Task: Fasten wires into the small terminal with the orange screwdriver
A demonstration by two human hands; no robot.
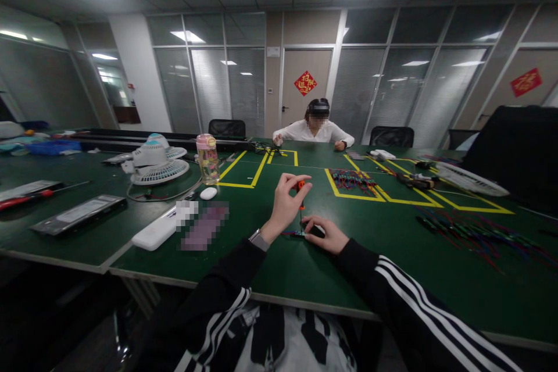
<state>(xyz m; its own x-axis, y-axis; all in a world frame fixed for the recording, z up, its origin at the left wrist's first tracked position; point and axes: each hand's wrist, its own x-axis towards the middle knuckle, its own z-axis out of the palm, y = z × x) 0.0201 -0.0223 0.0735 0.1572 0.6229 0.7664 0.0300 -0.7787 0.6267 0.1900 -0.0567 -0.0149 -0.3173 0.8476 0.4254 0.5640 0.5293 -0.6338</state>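
My left hand (pixel 285 200) is closed around the red and black handle of a screwdriver (pixel 300 186). The screwdriver stands upright, its thin shaft pointing down at a small circuit board (pixel 299 234) on the green table. My right hand (pixel 328 236) pinches the board's right side, its index finger close to the shaft's lower end. Thin wires run out from the board's left side. The exact spot where the tip meets the board is too small to make out.
Wired boards lie in a bundle (pixel 353 180) inside yellow tape and in another pile (pixel 479 229) at right. To my left are a white power-bank-like case (pixel 159 226), a white mouse-like object (pixel 208 193), a bottle (pixel 208 160) and a fan (pixel 159 170). Opposite sits a person (pixel 314 128).
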